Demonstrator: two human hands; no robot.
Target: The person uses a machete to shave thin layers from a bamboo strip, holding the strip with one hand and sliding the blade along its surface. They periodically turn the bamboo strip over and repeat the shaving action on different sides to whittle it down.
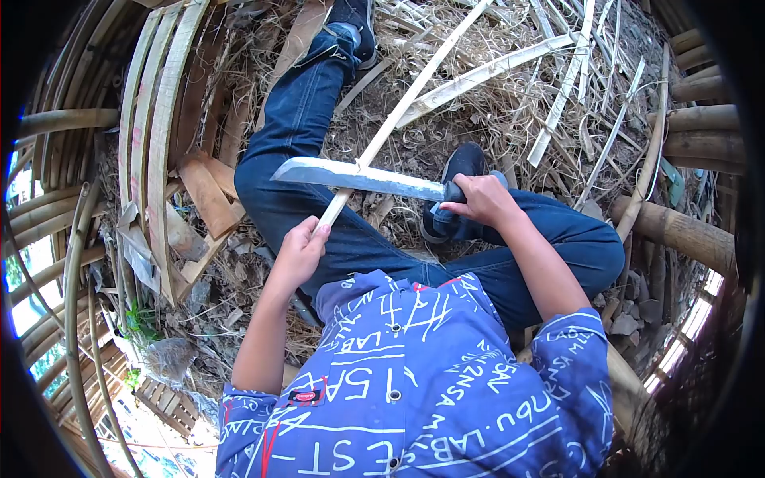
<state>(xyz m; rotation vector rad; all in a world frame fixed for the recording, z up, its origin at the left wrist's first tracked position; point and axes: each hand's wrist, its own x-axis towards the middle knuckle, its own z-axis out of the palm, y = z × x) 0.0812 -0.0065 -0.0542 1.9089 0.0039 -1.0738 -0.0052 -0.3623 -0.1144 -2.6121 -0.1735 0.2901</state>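
A long pale bamboo strip (403,102) runs from the top of the view down to my left hand (302,248), whose fingers are closed round its lower end. My right hand (483,199) grips the dark handle of a large machete (366,177). The broad blade points left and lies across the strip, a short way above my left hand. Where blade and strip cross, a small raised sliver shows on the strip.
My legs in dark trousers (299,119) are spread on ground covered with shavings (498,119). Loose split strips (486,78) lie at the upper right. Wooden slats (163,119) stand at the left. Bamboo poles (685,235) line the right side.
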